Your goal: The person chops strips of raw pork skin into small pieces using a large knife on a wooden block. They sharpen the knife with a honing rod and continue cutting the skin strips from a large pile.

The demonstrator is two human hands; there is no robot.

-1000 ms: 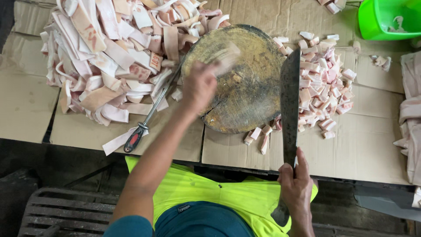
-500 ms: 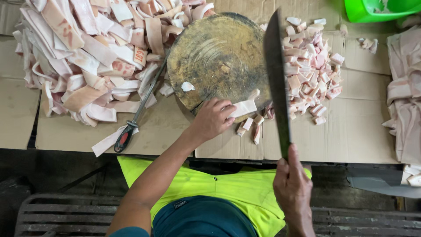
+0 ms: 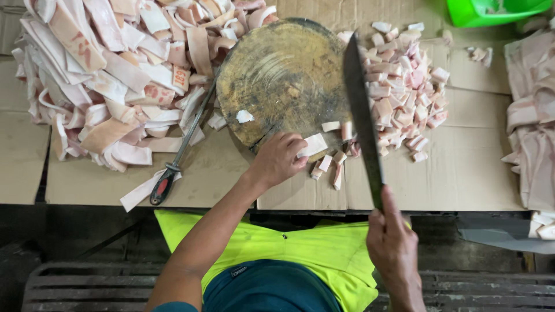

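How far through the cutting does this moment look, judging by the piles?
Done: a heap of small pink-white cut pieces lies right of the round wooden chopping block. In hand: the left hand touches a white piece at the block's edge; the right hand holds a long dark cleaver. Left: a bigger pile of uncut pale strips.

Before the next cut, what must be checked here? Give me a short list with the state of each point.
1. Right hand has a firm grip on the cleaver: ok.
2. Left hand apart from the blade: ok.
3. Cut piece held at the rim of the round block: ok.
4. Middle of block free: not ok, one scrap lies there.
5. Sharpening steel off the block: ok.
6. Blade sharpness: cannot tell.
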